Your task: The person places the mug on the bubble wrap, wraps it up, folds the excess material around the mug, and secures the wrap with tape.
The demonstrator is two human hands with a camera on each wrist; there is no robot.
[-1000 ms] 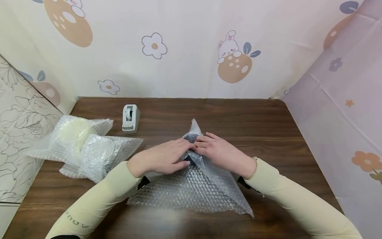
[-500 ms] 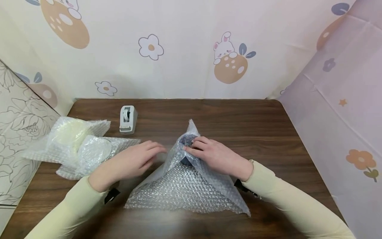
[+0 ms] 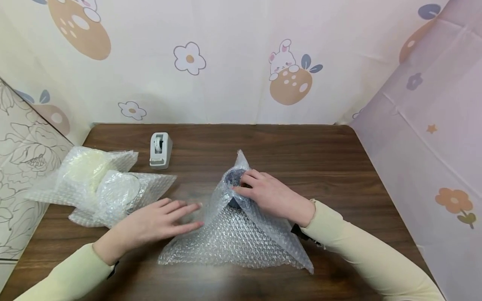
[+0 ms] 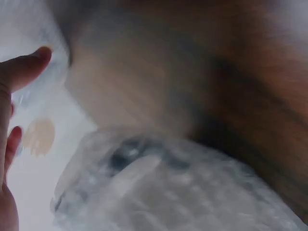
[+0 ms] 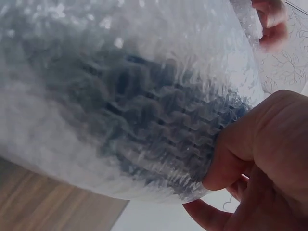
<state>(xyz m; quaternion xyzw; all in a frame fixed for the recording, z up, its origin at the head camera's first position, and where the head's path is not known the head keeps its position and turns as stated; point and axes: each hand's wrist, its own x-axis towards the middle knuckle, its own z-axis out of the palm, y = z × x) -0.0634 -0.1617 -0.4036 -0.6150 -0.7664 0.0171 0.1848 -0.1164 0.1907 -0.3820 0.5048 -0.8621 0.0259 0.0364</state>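
A sheet of bubble wrap lies in the middle of the table, folded up around a dark blue, round-rimmed object. My right hand pinches the wrap at the object's upper end, thumb on one side and fingers on the other. Through the layers in the right wrist view, the dark blue object shows only dimly. My left hand is off to the left with fingers spread, its fingertips near the sheet's left edge, holding nothing. The left wrist view is blurred.
Two bubble-wrapped bundles sit at the left, a pale yellow one and a white one close behind my left hand. A white tape dispenser stands farther back. Patterned curtains border the wooden table.
My left hand has let go of the bubble wrap and moved left and toward me, its fingers now spread. My right hand has kept its hold, and the rim of the blue object shows more.
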